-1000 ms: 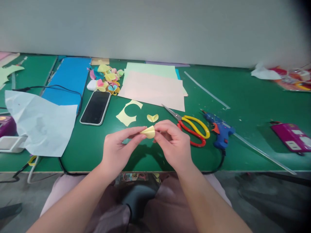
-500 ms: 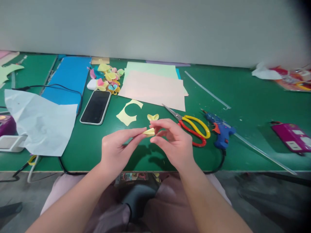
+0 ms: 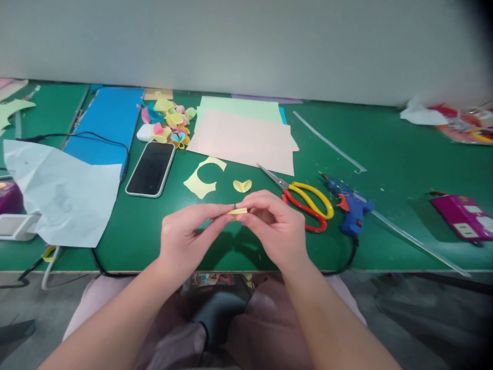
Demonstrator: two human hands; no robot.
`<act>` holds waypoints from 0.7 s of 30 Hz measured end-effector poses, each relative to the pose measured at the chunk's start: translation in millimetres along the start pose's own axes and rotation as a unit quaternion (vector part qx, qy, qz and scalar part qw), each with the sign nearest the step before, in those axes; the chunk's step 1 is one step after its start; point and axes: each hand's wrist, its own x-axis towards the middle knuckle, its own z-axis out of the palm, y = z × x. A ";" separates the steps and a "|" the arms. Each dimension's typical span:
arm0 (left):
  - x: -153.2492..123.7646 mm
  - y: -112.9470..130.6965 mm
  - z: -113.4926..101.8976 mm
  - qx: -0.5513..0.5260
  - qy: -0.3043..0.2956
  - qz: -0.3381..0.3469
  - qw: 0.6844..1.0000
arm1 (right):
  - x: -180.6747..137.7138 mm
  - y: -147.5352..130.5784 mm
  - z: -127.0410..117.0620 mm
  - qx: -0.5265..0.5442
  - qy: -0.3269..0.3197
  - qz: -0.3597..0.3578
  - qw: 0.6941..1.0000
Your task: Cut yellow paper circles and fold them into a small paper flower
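Observation:
Between my fingertips is a small folded piece of yellow paper [image 3: 239, 211], held just above the table's front part. My left hand [image 3: 192, 226] pinches its left end between thumb and forefinger. The thumb and fingers of my right hand [image 3: 275, 223] are closed on its right end. Just beyond my hands lies a yellow heart-shaped paper piece [image 3: 242, 186] with a crease. Left of that is a yellow paper offcut [image 3: 204, 180] with a round hole. Scissors [image 3: 304, 198] with red and yellow handles rest beside my right hand.
A blue glue gun [image 3: 352, 208] with a long glue stick lies to the right, near a purple box [image 3: 464, 218]. On the left are a phone [image 3: 151, 169], crumpled white paper [image 3: 73, 195] and colourful paper flowers [image 3: 169, 121]. Paper sheets [image 3: 242, 136] lie at the back.
My right thumb and fingers have closed on the right end of the folded yellow paper, where they were apart before. My left hand keeps its pinch.

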 end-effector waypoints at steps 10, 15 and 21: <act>-2.2 -0.4 -0.7 0.012 0.000 0.027 1.000 | -2.1 0.6 0.0 0.013 0.005 -0.013 1.000; -1.4 -0.6 -0.2 -0.007 0.002 0.037 0.999 | -1.4 -1.1 0.7 0.019 0.007 -0.019 1.000; -2.3 -0.2 -0.3 -0.022 0.004 0.005 1.000 | -1.9 -1.8 1.5 0.021 0.003 -0.028 0.999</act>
